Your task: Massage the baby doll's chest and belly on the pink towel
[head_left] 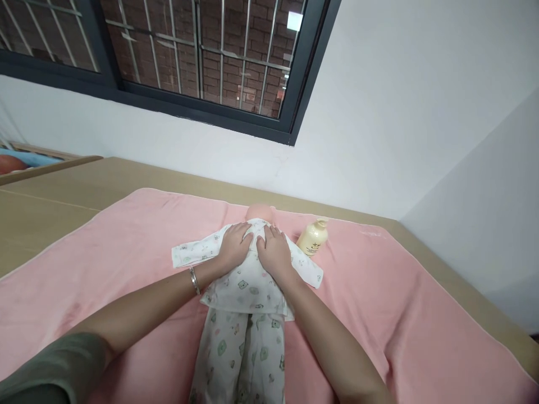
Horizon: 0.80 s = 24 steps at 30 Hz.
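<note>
A baby doll [260, 212] lies on a pink blanket, its head away from me. It wears a white printed long-sleeved top [252, 286] and matching trousers [263, 353]. My left hand [234, 245] rests flat on the left side of the top near the shoulder, fingers stretched out. On the other side of the chest, my right hand [273, 249] lies flat on the cloth with its fingers extended. Both sleeves are spread out sideways. A cream pump bottle [313, 237] leans beside the right sleeve.
The pink blanket [126, 241] covers much of a wooden surface [46, 210]. Behind it are a white wall [357, 140] and a dark-framed window [189, 106] with metal bars. At the far left, an orange-red object [12, 164] lies beyond a wooden edge.
</note>
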{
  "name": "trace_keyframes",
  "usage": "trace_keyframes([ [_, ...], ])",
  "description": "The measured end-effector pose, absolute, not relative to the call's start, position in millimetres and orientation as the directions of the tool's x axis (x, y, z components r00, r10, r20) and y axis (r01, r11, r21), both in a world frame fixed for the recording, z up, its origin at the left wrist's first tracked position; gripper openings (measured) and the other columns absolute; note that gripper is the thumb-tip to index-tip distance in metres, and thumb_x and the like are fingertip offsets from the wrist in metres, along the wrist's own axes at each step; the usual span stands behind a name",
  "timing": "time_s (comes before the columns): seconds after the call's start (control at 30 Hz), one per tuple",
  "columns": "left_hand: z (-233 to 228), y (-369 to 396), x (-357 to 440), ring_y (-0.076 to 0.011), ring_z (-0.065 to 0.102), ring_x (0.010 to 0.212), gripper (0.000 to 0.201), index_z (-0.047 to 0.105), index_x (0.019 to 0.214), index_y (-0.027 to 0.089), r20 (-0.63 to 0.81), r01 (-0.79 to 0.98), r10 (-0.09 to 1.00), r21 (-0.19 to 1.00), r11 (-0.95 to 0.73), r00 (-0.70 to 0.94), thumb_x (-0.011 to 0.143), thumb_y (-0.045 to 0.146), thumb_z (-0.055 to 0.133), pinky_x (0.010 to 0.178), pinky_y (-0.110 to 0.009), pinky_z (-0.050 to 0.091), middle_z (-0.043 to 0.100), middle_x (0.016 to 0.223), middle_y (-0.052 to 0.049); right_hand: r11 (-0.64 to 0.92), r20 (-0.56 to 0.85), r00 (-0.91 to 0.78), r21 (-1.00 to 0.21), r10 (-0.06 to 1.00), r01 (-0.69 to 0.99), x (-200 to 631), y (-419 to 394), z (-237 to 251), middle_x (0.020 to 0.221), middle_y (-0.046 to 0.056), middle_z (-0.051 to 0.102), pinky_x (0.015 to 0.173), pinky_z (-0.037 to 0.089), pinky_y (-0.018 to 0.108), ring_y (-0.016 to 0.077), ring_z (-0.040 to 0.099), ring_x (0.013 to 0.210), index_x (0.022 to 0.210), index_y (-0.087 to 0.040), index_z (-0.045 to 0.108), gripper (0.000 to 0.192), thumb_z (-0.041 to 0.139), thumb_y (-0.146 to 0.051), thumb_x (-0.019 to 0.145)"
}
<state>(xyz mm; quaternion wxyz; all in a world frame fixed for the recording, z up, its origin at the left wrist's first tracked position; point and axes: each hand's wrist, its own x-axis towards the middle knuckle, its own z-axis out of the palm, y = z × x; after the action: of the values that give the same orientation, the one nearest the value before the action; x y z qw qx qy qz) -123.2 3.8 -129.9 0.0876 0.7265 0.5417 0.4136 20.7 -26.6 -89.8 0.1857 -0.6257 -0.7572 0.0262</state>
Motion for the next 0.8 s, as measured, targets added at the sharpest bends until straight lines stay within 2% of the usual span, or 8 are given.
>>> trace_keyframes([
  [0.13,-134,1,-126,-0.0263,0.06,0.128,0.048,0.066,0.125,0.012,0.529,0.714,0.845,0.564,-0.415,0.073,0.099,0.033,0.033,0.117,-0.045,0.042,0.068,0.135,-0.013,0.229,0.252,-0.164,-0.256,0.954,0.939,25,-23,-90,0.155,0.021,0.046,0.123,0.021,0.047,0.031,0.037,0.147,0.151,-0.005,0.044,0.056,0.034,-0.032,0.104],
  [0.33,-141,-14,-120,-0.0295,0.049,0.14,0.048,0.058,0.137,0.014,0.527,0.78,0.846,0.492,-0.387,0.087,0.099,0.035,0.037,0.12,-0.051,0.037,0.06,0.145,-0.014,0.437,0.195,-0.403,-0.175,0.894,0.882,43,-13,-84,0.158,0.021,0.041,0.124,0.023,0.043,0.0288,0.032,0.151,0.152,-0.001,0.041,0.058,0.035,-0.032,0.103],
  [0.47,-136,-20,-118,-0.0294,0.048,0.141,0.049,0.056,0.139,0.012,0.522,0.781,0.835,0.444,-0.44,0.174,0.098,0.031,0.036,0.122,-0.05,0.034,0.057,0.148,-0.015,0.386,0.218,-0.353,-0.133,0.91,0.913,34,-26,-83,0.156,0.023,0.044,0.123,0.028,0.043,0.0309,0.037,0.148,0.149,0.002,0.043,0.056,0.032,-0.025,0.101],
  [0.57,-127,-15,-120,-0.0289,0.05,0.139,0.048,0.058,0.137,0.013,0.466,0.775,0.868,0.48,-0.41,0.171,0.098,0.032,0.037,0.12,-0.048,0.037,0.058,0.146,-0.014,0.32,0.228,-0.294,-0.086,0.928,0.943,21,-41,-84,0.15,0.026,0.05,0.12,0.031,0.045,0.0329,0.043,0.144,0.148,0.004,0.045,0.055,0.032,-0.022,0.102],
  [0.63,-122,-11,-120,-0.0289,0.052,0.137,0.047,0.059,0.135,0.013,0.441,0.779,0.885,0.499,-0.38,0.15,0.098,0.032,0.038,0.119,-0.048,0.037,0.06,0.144,-0.014,0.329,0.224,-0.309,-0.058,0.924,0.943,16,-47,-84,0.148,0.025,0.053,0.119,0.032,0.046,0.0332,0.043,0.144,0.147,0.001,0.048,0.053,0.033,-0.02,0.101],
  [0.7,-122,-10,-118,-0.0298,0.051,0.137,0.047,0.058,0.135,0.013,0.443,0.791,0.887,0.493,-0.364,0.132,0.098,0.031,0.038,0.119,-0.05,0.036,0.06,0.144,-0.015,0.334,0.216,-0.311,-0.078,0.925,0.939,17,-45,-82,0.146,0.024,0.055,0.118,0.033,0.045,0.032,0.045,0.142,0.145,-0.002,0.052,0.05,0.034,-0.018,0.101],
  [0.8,-127,-14,-115,-0.0303,0.048,0.139,0.047,0.056,0.138,0.014,0.477,0.805,0.87,0.462,-0.371,0.127,0.098,0.029,0.037,0.12,-0.051,0.034,0.059,0.145,-0.014,0.315,0.207,-0.277,-0.182,0.938,0.931,26,-30,-79,0.147,0.023,0.054,0.118,0.032,0.041,0.0293,0.046,0.141,0.142,-0.003,0.053,0.048,0.035,-0.023,0.102],
])
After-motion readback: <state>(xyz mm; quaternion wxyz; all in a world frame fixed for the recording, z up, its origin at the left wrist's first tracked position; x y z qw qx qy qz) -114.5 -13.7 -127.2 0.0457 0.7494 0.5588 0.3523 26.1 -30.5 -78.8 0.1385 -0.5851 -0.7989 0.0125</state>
